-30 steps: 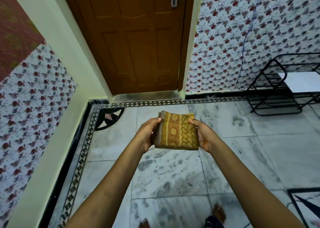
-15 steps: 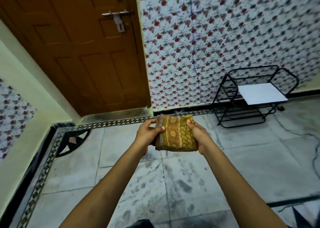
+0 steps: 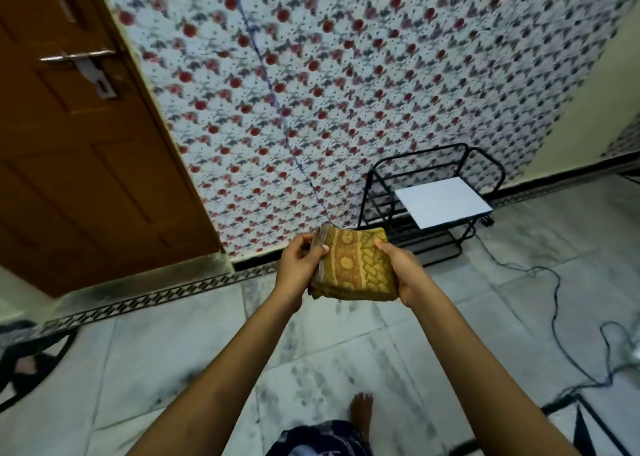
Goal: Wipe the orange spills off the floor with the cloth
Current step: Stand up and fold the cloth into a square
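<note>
From the head view we see a folded mustard-yellow cloth with an orange woven pattern (image 3: 353, 265) held up in front of the body, well above the grey-veined white marble floor (image 3: 173, 358). Our left hand (image 3: 299, 270) grips the cloth's left edge, thumb on the front face and fingers wrapped behind the stacked folds. Our right hand (image 3: 403, 268) clasps the right edge, thumb lying along the top face, palm under the side. Both arms reach forward, bare to the elbow.

Behind the cloth stands a black wire rack (image 3: 433, 199) against the red-and-grey floral wallpaper (image 3: 346, 91), with a flat white board (image 3: 443, 202) resting on its shelf. A thin blue cord (image 3: 273, 91) runs down the wall towards the rack. A brown panelled wooden door (image 3: 79, 164) with a metal latch (image 3: 93, 74) fills the left. A dark cable (image 3: 554, 303) trails across the floor at right. One bare foot (image 3: 362, 412) shows below. We can make out no orange marks on the visible floor; the picture is somewhat blurred.
</note>
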